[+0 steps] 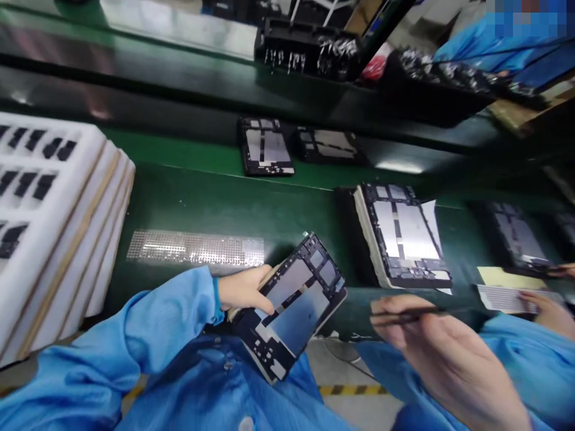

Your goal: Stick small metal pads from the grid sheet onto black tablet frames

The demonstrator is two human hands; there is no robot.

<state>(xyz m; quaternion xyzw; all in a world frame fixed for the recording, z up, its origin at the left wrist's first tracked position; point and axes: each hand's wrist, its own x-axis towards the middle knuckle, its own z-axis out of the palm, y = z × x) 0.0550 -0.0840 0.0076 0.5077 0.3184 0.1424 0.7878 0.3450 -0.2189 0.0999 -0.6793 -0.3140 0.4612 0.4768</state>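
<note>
My left hand [245, 293] grips an opened tablet [296, 305] by its left edge, thumb over the top face. The tablet is tilted above the table's front edge, its silver battery panels and dark circuit parts bare. A pale layer shows beneath it. To the right, my right hand [440, 347] is closed around dark tweezers [408, 314], which point left and touch nothing. Just beyond that hand lies a stack of opened tablets [404, 230] with a pale layer at its side. A clear sheet with a fine grid [195, 246] lies behind my left forearm.
White foam trays [90, 239] holding black parts are stacked at the left. More opened tablets [267, 146] lie at the back. A black bin [309, 51] stands on the shelf. At the right, a co-worker's hand [543, 308] is beside a striped sheet [498, 297].
</note>
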